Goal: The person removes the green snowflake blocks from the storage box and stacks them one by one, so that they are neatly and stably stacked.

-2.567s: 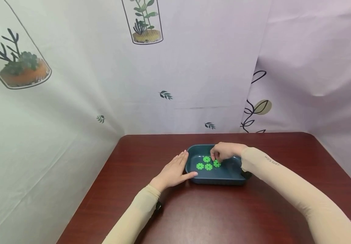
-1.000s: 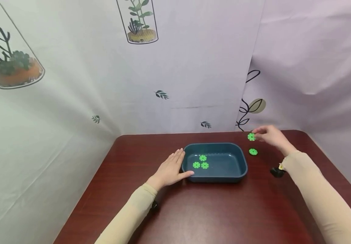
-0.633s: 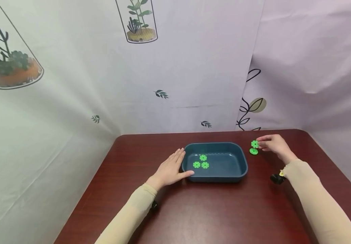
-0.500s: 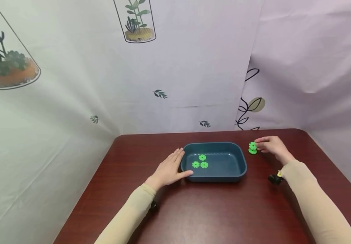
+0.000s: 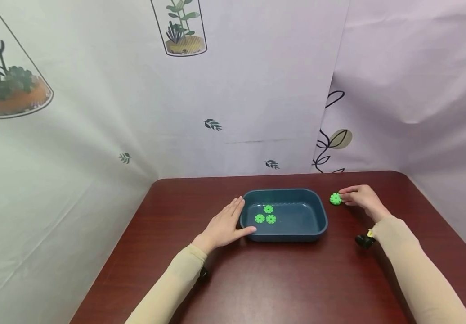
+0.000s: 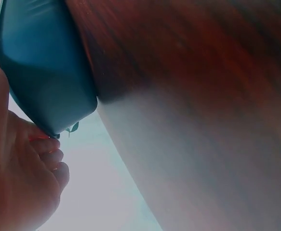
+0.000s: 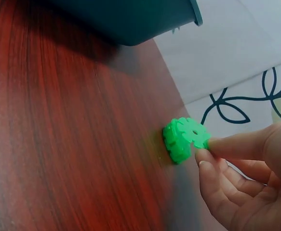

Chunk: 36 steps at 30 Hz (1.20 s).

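My right hand (image 5: pixel 361 199) pinches a bright green notched plastic disc (image 7: pixel 192 132) between thumb and fingertips. In the right wrist view that disc sits tilted at the top of a short stack of like green discs (image 7: pixel 175 147) on the table. The blue rectangular basin (image 5: pixel 285 237) stands to the left of the stack. Inside it, toward its left end, three flat green discs (image 5: pixel 271 219) lie on the bottom. My left hand (image 5: pixel 224 225) rests with straight fingers against the basin's left rim, thumb over the front edge; the left wrist view shows the basin wall (image 6: pixel 44 62) beside the palm.
Everything stands on a dark red-brown wooden table (image 5: pixel 281 279) with rounded far corners. A pale cloth backdrop (image 5: pixel 257 90) printed with plants hangs behind and on both sides. A black wrist camera (image 5: pixel 364 241) sits under my right wrist.
My right hand has taken a disc from the basin, carried it right and lowered it onto the stack. Of four discs visible in the basin earlier, three are there. The left hand stays at the rim.
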{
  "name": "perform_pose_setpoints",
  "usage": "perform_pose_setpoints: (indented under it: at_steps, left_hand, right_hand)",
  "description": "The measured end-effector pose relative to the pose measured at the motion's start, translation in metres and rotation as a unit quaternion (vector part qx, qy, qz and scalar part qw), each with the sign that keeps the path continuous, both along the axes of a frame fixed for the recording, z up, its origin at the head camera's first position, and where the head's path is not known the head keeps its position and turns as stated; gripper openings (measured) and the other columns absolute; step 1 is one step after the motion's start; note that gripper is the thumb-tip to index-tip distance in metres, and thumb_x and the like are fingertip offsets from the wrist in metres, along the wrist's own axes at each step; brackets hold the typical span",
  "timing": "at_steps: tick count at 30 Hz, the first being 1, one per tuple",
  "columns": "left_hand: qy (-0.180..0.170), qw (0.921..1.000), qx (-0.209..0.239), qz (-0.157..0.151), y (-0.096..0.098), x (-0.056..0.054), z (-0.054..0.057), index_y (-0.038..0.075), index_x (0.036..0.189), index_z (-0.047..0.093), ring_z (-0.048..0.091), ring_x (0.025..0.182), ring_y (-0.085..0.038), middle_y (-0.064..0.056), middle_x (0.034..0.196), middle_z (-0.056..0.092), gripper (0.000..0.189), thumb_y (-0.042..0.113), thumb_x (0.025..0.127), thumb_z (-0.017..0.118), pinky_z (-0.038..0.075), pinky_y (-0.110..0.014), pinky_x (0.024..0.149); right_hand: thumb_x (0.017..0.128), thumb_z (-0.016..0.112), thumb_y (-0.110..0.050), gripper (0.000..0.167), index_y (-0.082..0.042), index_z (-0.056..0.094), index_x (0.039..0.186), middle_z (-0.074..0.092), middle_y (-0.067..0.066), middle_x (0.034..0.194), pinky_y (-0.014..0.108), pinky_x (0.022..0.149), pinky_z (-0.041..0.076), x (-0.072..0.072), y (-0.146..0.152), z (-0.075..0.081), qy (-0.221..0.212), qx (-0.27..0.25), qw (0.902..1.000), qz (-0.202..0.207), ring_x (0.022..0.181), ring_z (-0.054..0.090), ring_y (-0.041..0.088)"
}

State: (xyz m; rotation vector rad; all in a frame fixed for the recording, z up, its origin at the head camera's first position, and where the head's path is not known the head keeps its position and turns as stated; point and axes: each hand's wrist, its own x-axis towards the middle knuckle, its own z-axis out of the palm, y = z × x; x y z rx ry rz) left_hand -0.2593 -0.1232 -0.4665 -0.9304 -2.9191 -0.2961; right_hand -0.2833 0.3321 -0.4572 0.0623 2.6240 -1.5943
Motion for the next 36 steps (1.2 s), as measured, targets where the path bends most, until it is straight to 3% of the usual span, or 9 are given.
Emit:
perform_pose_setpoints:
  at_steps: [10, 20, 28, 32, 36]
  left_hand:
    - [-0.019, 0.9998, 0.006, 0.006, 0.000, 0.003, -0.002, 0.005, 0.161, 0.021, 0.014, 0.154, -0.019, -0.008, 0.167, 0.017, 0.101, 0.076, 0.092, 0.046, 0.022, -0.036, 0.121]
    - [-0.018, 0.9998, 0.009, 0.003, 0.001, 0.003, 0.001, 0.004, 0.160, 0.021, 0.014, 0.154, -0.020, -0.010, 0.167, 0.017, 0.101, 0.075, 0.092, 0.047, 0.022, -0.037, 0.121]
    - [-0.012, 0.9999, 0.007, 0.001, -0.001, 0.001, -0.001, 0.004, 0.160, 0.021, 0.014, 0.154, -0.019, -0.011, 0.167, 0.018, 0.102, 0.075, 0.092, 0.046, 0.022, -0.036, 0.121]
    - [-0.014, 0.9999, 0.009, 0.002, -0.001, 0.001, -0.001, 0.004, 0.160, 0.021, 0.014, 0.154, -0.019, -0.011, 0.167, 0.017, 0.102, 0.075, 0.092, 0.046, 0.022, -0.036, 0.121]
    - [-0.016, 0.9998, 0.009, 0.004, 0.000, 0.000, 0.000, 0.004, 0.161, 0.020, 0.013, 0.154, -0.019, -0.011, 0.167, 0.017, 0.102, 0.075, 0.092, 0.047, 0.022, -0.036, 0.121]
  right_hand:
    - [0.100, 0.059, -0.009, 0.037, 0.021, 0.059, 0.122, 0.068, 0.025, 0.109, 0.031, 0.077, 0.060, 0.003, -0.002, -0.005, 0.009, 0.015, 0.9998, 0.000, 0.087, 0.070, 0.020]
    - [0.099, 0.057, -0.005, 0.033, 0.021, 0.061, 0.119, 0.070, 0.021, 0.104, 0.027, 0.072, 0.059, -0.002, 0.000, -0.009, 0.012, 0.030, 0.9995, -0.006, 0.081, 0.068, 0.013]
    - [0.102, 0.061, -0.019, 0.046, 0.018, 0.057, 0.129, 0.062, 0.032, 0.120, 0.028, 0.074, 0.059, 0.000, 0.001, -0.008, 0.013, 0.046, 0.9988, -0.011, 0.092, 0.067, 0.022]
    - [0.098, 0.067, -0.035, 0.066, 0.014, 0.050, 0.138, 0.055, 0.034, 0.130, 0.040, 0.086, 0.056, 0.001, -0.002, -0.009, 0.011, 0.099, 0.9950, 0.005, 0.105, 0.061, 0.037]
    - [0.093, 0.072, -0.041, 0.078, 0.015, 0.046, 0.140, 0.053, 0.036, 0.132, 0.057, 0.096, 0.048, -0.001, -0.006, -0.013, 0.023, 0.166, 0.9852, 0.036, 0.114, 0.054, 0.046]
